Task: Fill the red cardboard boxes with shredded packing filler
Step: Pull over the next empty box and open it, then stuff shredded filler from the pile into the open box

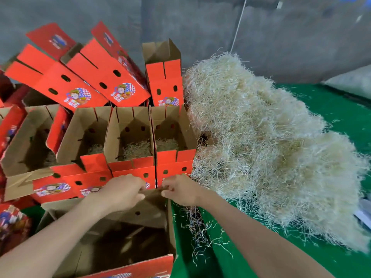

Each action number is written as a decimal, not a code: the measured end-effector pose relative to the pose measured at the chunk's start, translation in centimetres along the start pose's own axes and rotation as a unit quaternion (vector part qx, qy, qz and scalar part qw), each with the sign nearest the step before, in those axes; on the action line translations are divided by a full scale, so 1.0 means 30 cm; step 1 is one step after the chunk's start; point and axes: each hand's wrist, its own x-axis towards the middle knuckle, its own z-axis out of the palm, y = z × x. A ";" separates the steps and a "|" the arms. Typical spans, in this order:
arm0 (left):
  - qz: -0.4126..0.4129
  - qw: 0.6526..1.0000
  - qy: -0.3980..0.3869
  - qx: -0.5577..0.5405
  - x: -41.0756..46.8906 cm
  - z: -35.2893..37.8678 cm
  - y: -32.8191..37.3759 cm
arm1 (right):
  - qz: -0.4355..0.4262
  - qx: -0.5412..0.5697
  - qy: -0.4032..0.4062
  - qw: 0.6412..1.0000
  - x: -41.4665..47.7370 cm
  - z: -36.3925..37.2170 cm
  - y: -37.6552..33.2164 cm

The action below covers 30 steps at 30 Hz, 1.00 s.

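Observation:
An open red cardboard box (128, 247) stands nearest to me with no filler inside. My left hand (122, 194) and my right hand (180, 190) both grip the top edge of its far wall, fingers curled over it. Behind it a row of open red boxes (131, 137) holds thin layers of shredded filler at the bottom. A big heap of pale shredded packing filler (261, 141) lies on the green floor to the right, close to my right hand.
More red boxes (80, 77) are stacked tilted at the back left, and one box (164, 77) stands upright behind the row. The green mat (220, 247) carries loose filler strands. A grey concrete wall runs behind. A white sack (351, 81) lies at the far right.

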 end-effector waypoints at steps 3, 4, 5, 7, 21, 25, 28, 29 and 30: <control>0.051 0.993 0.088 -0.064 0.036 -0.009 0.132 | -0.009 0.034 0.035 0.999 -0.058 -0.034 0.078; 0.063 0.987 0.110 -0.094 0.050 -0.008 0.172 | 0.006 0.040 0.052 0.998 -0.084 -0.049 0.122; 0.070 0.980 0.130 -0.134 0.066 -0.007 0.212 | 0.030 0.043 0.078 0.996 -0.112 -0.066 0.174; 0.075 0.958 0.159 -0.225 0.099 -0.005 0.294 | 0.104 0.038 0.161 0.981 -0.174 -0.107 0.305; 0.021 0.922 0.205 -0.327 0.371 -0.055 0.445 | 0.181 -0.276 0.104 0.938 -0.122 -0.016 0.821; -0.012 0.927 0.196 -0.320 0.420 -0.069 0.421 | 0.174 -0.257 0.165 0.936 0.064 -0.160 0.828; -0.028 0.930 0.190 -0.313 0.454 -0.067 0.418 | 0.198 -0.207 0.042 0.957 0.125 -0.216 0.854; -0.024 0.929 0.190 -0.317 0.464 -0.064 0.419 | 0.216 -0.179 0.005 0.960 0.121 -0.208 0.866; -0.019 0.927 0.189 -0.325 0.475 -0.062 0.423 | 0.235 -0.143 -0.017 0.961 0.111 -0.187 0.878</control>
